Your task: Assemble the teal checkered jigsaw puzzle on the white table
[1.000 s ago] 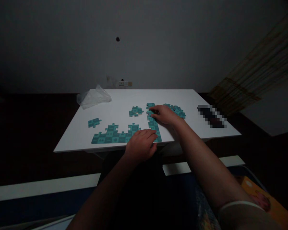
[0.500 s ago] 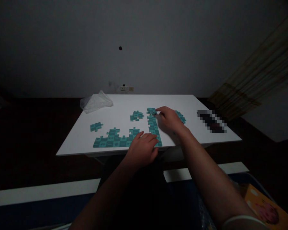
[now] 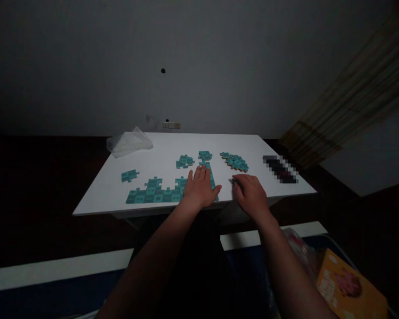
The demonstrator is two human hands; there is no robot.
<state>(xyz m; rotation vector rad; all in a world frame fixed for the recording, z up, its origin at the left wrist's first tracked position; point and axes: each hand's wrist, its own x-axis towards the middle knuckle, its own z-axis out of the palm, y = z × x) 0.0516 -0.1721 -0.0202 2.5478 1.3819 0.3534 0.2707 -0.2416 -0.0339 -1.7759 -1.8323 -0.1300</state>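
My left hand (image 3: 200, 188) lies flat with its fingers spread on the teal jigsaw puzzle (image 3: 153, 193), hiding part of its right side. My right hand (image 3: 251, 193) is closed at the table to the right of the puzzle, its fingertips pinched on a small dark puzzle piece (image 3: 233, 180) that is mostly hidden. Beyond that hand lies a heap of loose puzzle pieces (image 3: 236, 162). Two joined clusters, one puzzle cluster (image 3: 185, 161) and another puzzle cluster (image 3: 205, 155), rest behind my left hand. A separate puzzle section (image 3: 129, 175) sits at the left.
A crumpled clear plastic bag (image 3: 129, 142) lies at the white table's (image 3: 99, 186) back left corner. A blurred dark object (image 3: 281, 169) is near the right edge. Below the table at right is an orange box (image 3: 350, 285) beside some clear plastic.
My right hand has come back from the far end of the puzzle's right side toward the near table edge. My left hand has moved forward and flattened over the puzzle. The view has shifted slightly.
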